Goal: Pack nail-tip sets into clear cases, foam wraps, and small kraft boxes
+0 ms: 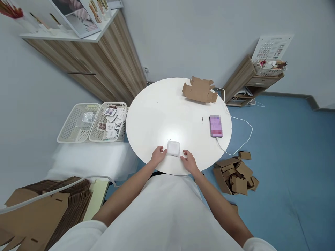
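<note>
A small, white, square wrapped packet [173, 148] lies flat near the front edge of the round white table [157, 111]. At its left side is my left hand [158, 154], fingers loosely curved and the tips close to the packet's edge; whether they touch it I cannot tell. My right hand [188, 161] rests on the other side, thumb and fingers apart, with a narrow gap to the packet. What is inside the white wrapping is hidden.
An unfolded cardboard box [200, 90] lies at the table's back. On the right, a phone [216, 126] has a white cable [246, 122]. Two white baskets [74, 122] stand at left, above foam sheets [91, 158] and stacked flat cardboard [47, 209]. Small boxes [237, 174] fill the floor at right.
</note>
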A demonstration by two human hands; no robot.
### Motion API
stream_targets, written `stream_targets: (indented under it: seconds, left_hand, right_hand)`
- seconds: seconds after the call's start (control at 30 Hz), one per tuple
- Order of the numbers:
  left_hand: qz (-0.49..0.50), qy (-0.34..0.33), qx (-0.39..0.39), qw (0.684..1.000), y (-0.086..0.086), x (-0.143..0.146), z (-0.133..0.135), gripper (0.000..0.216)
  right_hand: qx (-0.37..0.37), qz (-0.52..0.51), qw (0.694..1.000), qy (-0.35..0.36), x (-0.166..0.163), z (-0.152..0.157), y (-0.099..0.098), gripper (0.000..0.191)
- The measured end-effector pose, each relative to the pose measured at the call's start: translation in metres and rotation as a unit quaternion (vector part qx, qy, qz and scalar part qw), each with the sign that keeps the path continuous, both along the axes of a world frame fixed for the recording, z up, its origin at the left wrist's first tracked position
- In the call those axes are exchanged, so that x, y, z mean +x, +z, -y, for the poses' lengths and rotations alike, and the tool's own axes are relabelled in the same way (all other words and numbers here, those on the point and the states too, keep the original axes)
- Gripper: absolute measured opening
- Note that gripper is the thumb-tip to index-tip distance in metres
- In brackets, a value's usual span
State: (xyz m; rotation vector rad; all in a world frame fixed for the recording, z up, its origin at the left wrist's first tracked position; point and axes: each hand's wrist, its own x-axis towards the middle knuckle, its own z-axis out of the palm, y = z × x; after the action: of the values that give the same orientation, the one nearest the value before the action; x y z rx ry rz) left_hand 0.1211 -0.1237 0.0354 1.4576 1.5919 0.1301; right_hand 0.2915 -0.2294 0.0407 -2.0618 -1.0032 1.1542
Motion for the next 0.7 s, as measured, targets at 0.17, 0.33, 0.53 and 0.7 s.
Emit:
stream_targets:
  seconds: [0.17, 0.33, 0.53, 0.7]
  left_hand:
    - [-0.018, 0.003, -0.015, 1.0, 0.0, 0.013, 0.003, 0.043]
    - [0.001, 0.028, -0.016, 0.999, -0.008, 0.02, 0.008, 0.034]
    - [0.058, 0.026, -0.002, 0.998, -0.014, 0.01, 0.014, 0.025]
    - [0.063, 0.015, 0.041, 0.997, -0.011, -0.001, 0.004, 0.03]
  right_hand:
    - [0.034, -0.008, 0.996, 0.08, -0.003, -0.01, -0.003, 0.042]
    - [0.044, -0.057, 0.997, 0.04, -0.006, -0.014, -0.012, 0.043]
    - [0.053, -0.118, 0.991, -0.018, -0.014, -0.01, -0.016, 0.044]
    - [0.042, -0.127, 0.989, -0.063, -0.029, -0.024, -0.012, 0.042]
